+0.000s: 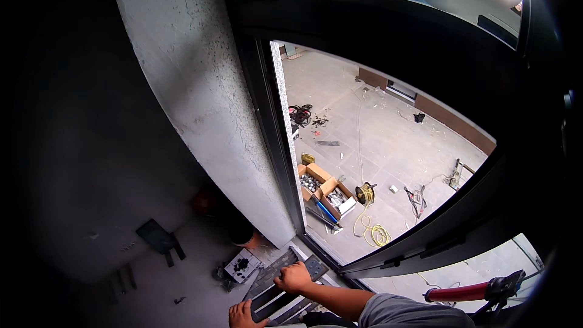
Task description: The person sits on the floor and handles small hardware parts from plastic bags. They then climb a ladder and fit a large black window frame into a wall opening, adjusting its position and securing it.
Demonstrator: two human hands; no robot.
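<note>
- Our right hand [293,277] curls over the dark slatted piece [266,298], just below the window frame [274,127]; grip unclear.
- Our left hand [244,316], fingers bent, touches its end farther from the frame; we cannot tell if it clamps.
- We should press evenly, fingers clear of gaps.

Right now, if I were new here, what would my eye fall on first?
Probably the pale tiled floor, bright through the big dark window frame right of centre. On it, near the frame's lower left part, a coil of yellow cable stands out beside open cardboard boxes. At the bottom, the right hand shows above and to the right of the left hand.
</note>
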